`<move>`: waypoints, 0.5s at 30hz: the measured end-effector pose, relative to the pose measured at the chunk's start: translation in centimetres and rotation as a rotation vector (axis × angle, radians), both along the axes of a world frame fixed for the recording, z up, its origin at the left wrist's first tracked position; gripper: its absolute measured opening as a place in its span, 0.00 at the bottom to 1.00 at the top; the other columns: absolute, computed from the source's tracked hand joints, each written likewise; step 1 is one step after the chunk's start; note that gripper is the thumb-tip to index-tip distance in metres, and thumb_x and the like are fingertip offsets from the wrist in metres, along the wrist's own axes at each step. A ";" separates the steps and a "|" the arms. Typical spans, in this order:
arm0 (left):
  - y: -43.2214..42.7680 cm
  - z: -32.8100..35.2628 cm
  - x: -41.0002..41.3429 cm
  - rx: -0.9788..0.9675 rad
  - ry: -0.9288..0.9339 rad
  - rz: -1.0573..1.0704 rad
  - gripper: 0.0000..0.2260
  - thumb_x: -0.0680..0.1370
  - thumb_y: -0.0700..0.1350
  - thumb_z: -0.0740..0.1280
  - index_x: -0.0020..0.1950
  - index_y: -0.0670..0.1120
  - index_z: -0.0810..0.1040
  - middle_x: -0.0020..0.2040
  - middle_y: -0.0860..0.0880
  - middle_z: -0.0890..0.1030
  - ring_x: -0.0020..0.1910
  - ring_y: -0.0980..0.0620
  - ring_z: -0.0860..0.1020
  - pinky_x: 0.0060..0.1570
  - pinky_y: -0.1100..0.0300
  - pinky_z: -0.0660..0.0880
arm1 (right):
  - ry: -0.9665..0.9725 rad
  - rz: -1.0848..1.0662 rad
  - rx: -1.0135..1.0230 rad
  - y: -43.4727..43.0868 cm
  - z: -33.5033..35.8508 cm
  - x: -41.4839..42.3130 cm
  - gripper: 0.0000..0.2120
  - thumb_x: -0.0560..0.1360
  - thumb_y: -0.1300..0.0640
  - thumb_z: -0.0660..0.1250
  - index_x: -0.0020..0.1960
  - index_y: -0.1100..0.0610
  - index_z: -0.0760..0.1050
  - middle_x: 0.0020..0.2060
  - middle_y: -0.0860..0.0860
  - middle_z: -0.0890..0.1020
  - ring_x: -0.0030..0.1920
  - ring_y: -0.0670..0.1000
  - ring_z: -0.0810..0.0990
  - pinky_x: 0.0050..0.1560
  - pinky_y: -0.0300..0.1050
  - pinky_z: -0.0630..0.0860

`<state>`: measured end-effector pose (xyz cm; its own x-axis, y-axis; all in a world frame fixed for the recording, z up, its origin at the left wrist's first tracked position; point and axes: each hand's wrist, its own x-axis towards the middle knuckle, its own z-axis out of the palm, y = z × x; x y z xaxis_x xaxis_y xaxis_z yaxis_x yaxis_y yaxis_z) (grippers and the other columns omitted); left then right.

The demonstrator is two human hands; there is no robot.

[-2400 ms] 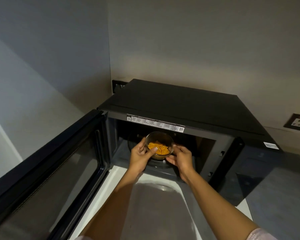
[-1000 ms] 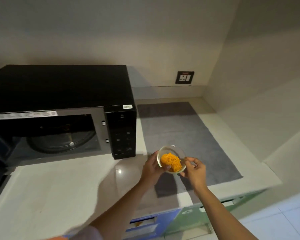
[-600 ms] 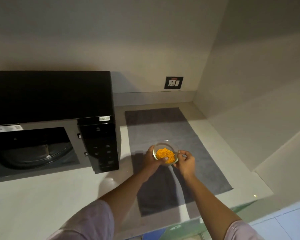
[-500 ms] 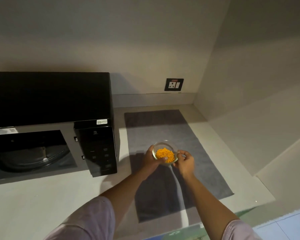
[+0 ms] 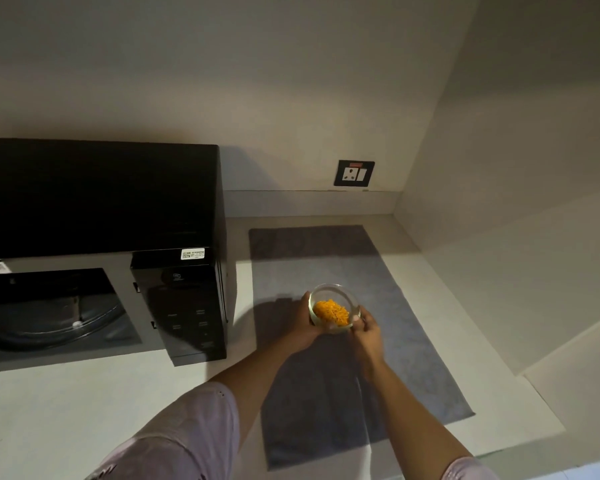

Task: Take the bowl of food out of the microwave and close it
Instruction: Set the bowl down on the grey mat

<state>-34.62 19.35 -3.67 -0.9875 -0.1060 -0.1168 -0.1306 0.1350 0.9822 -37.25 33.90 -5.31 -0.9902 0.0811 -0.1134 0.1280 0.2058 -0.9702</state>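
Observation:
A small clear glass bowl point(image 5: 333, 308) filled with orange shredded food sits low over the grey mat point(image 5: 388, 306), to the right of the microwave. My left hand point(image 5: 303, 325) grips its left side and my right hand point(image 5: 366, 336) grips its near right rim. I cannot tell if the bowl touches the mat. The black microwave point(image 5: 97, 199) stands at the left with its cavity exposed, showing the glass turntable point(image 5: 52, 320). Its door lies outside the view.
The pale countertop point(image 5: 66, 410) runs along the front. A wall socket point(image 5: 354, 173) sits on the back wall behind the mat. A side wall and a raised ledge point(image 5: 499, 289) close off the right. The microwave's control panel point(image 5: 187, 310) faces me.
Both hands carried the bowl out of the microwave and rightward over the grey mat. In the last half second it has barely moved, sinking slightly toward the mat.

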 end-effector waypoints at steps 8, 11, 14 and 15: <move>-0.1 1.1 0.8 -0.125 -0.046 0.037 0.44 0.71 0.38 0.76 0.79 0.40 0.51 0.77 0.41 0.61 0.75 0.43 0.62 0.72 0.52 0.64 | 0.013 -0.079 0.203 0.1 1.5 0.5 0.21 0.79 0.59 0.63 0.71 0.59 0.69 0.66 0.57 0.77 0.65 0.59 0.77 0.66 0.53 0.73; -0.5 1.9 1.6 -0.259 0.033 0.025 0.45 0.70 0.44 0.77 0.78 0.41 0.54 0.77 0.42 0.62 0.75 0.43 0.63 0.69 0.57 0.65 | 0.176 -0.147 0.260 -0.8 3.3 1.6 0.18 0.78 0.56 0.64 0.68 0.54 0.71 0.64 0.52 0.78 0.62 0.54 0.78 0.63 0.53 0.75; -0.7 2.9 3.5 -0.365 0.144 -0.011 0.43 0.71 0.47 0.76 0.79 0.43 0.54 0.78 0.43 0.61 0.76 0.45 0.62 0.70 0.58 0.64 | 0.363 -0.082 0.245 -2.5 5.4 2.8 0.14 0.78 0.55 0.63 0.63 0.51 0.74 0.59 0.49 0.80 0.56 0.50 0.79 0.57 0.48 0.78; -0.8 3.3 4.2 -0.397 0.184 -0.029 0.42 0.73 0.48 0.75 0.79 0.44 0.53 0.78 0.44 0.60 0.77 0.46 0.60 0.72 0.57 0.63 | 0.420 -0.042 0.234 -3.1 6.0 3.2 0.13 0.79 0.54 0.62 0.62 0.50 0.75 0.57 0.47 0.80 0.54 0.48 0.79 0.55 0.45 0.78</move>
<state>-30.37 18.59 -0.38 -0.9912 -0.0795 0.1061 0.0514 0.5077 0.8600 -34.05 30.76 0.68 -0.9417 0.0975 0.3220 -0.2526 0.4275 -0.8680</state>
